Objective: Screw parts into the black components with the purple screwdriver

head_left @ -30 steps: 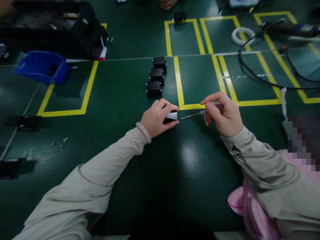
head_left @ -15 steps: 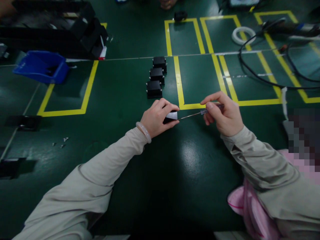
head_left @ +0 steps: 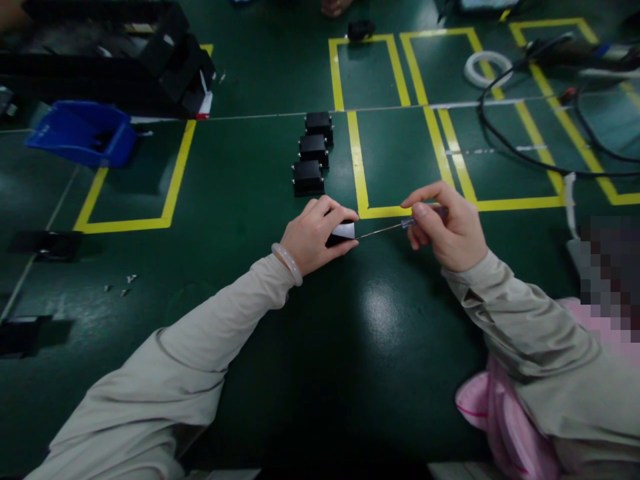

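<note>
My left hand (head_left: pixel 317 235) is closed around a small black box (head_left: pixel 343 231), holding it on the green table. Its right end catches the light between my thumb and fingers. My right hand (head_left: pixel 445 223) grips a screwdriver (head_left: pixel 407 223) by its handle, index finger stretched along the top. The thin shaft runs left and its tip meets the right end of the box; the exact contact point is too small to tell. Just beyond my left hand, three similar black boxes (head_left: pixel 309 177) stand in a row, with small screws showing at their sides.
A blue bin (head_left: pixel 83 133) and a large black tray (head_left: pixel 100 83) are at the upper left. Several loose screws (head_left: pixel 125 291) lie on the left. At the right are a white tape ring (head_left: pixel 487 69), a black cable (head_left: pixel 505 143) and pink cloth (head_left: pixel 500 413). Another person's hand (head_left: pixel 335 7) shows at the top.
Hardly anything differs. My hands, the box and the screwdriver keep their places, and the view has shifted very slightly.
</note>
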The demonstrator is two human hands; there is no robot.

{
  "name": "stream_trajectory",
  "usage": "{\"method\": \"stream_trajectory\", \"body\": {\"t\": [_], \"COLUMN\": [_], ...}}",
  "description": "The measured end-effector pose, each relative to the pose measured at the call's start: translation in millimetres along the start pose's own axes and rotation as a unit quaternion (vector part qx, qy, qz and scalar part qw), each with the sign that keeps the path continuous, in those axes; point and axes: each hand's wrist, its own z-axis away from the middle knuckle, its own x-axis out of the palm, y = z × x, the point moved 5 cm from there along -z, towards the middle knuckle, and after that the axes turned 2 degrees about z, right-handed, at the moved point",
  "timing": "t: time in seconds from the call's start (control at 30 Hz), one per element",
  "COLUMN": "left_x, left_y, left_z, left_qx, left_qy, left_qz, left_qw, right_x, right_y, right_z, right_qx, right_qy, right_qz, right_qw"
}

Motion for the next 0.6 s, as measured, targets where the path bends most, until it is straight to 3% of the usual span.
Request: {"method": "stream_trajectory", "body": {"t": [0.6], "left_x": [0.2], "left_y": [0.0], "left_z": [0.0], "left_qx": [0.003], "left_qy": [0.002], "left_qz": [0.004], "left_qw": [1.000], "right_x": [-0.1], "right_y": [-1.8], "right_z": [-0.1], "right_qx": [0.001], "right_qy": [0.003], "right_qz": [0.001], "right_qw": [1.000]}}
